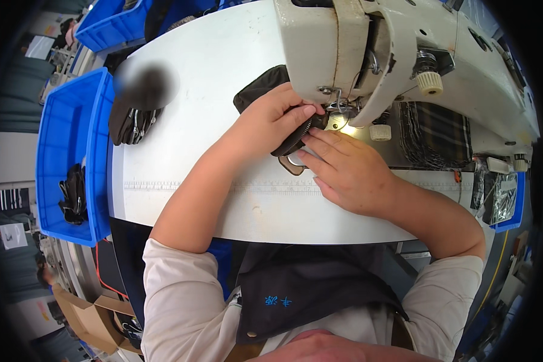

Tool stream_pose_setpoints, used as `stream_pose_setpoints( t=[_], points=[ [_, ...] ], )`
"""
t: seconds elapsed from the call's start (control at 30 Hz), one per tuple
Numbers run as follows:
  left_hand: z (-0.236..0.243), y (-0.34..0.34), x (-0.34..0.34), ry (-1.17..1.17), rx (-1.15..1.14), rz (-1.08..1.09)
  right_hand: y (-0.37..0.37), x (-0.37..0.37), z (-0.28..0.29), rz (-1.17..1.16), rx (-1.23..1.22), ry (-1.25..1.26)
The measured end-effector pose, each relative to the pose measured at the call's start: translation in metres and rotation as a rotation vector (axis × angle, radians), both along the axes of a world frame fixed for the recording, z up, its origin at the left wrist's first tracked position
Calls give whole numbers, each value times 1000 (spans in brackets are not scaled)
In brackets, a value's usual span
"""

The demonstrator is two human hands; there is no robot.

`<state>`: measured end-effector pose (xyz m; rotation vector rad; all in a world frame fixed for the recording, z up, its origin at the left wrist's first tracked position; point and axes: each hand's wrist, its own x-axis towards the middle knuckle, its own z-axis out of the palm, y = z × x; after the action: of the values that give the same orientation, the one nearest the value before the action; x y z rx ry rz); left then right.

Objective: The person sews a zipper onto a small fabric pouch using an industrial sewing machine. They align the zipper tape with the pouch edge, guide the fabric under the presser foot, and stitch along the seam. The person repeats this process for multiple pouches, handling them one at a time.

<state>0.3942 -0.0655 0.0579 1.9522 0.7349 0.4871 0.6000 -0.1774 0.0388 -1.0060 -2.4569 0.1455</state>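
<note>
At the sewing machine's presser foot (pixel 342 107), both hands work on a dark zippered fabric piece (pixel 288 145) with a curved row of zipper teeth. My left hand (pixel 268 120) is closed on its upper edge, thumb and fingertips pinching close to the needle. My right hand (pixel 353 175) has its fingertips on the zipper edge from the near side; its thumb is hidden. A dark flat panel (pixel 262 85) extends behind my left hand, and whether it joins the held piece cannot be told. A brown-edged part (pixel 292 166) shows below the piece.
The white machine head (pixel 320 54) overhangs the white table (pixel 193 163), which has a printed ruler. Dark pieces with zippers (pixel 133 123) lie at the left. A blue bin (pixel 72 130) holds dark pieces. Stacked plaid fabric pieces (pixel 434 134) lie right of the needle.
</note>
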Motion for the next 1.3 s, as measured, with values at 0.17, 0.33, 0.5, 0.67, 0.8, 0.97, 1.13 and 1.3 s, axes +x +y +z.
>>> stream_pose_setpoints(
  t=[0.17,0.33,0.5,0.67,0.8,0.97,1.13,1.3],
  points=[
    [14,7,-10,38,-304,-7,-1,0,1,3,12,6],
    [22,2,-9,284,-32,-102,-1,0,1,-5,12,8],
    [5,-6,-1,167,362,22,-2,0,1,-1,2,-4],
    [-8,8,-6,-5,-96,209,-2,1,0,-6,28,-5],
    [0,6,-16,61,-80,213,-2,0,0,-3,25,2],
    [37,-8,-13,373,51,162,-2,0,2,-11,15,11],
    [11,1,-24,43,-272,163,-5,0,5,-82,-44,48],
    [9,6,-26,-116,-304,-14,3,-1,7,-7,57,-33]
  ],
)
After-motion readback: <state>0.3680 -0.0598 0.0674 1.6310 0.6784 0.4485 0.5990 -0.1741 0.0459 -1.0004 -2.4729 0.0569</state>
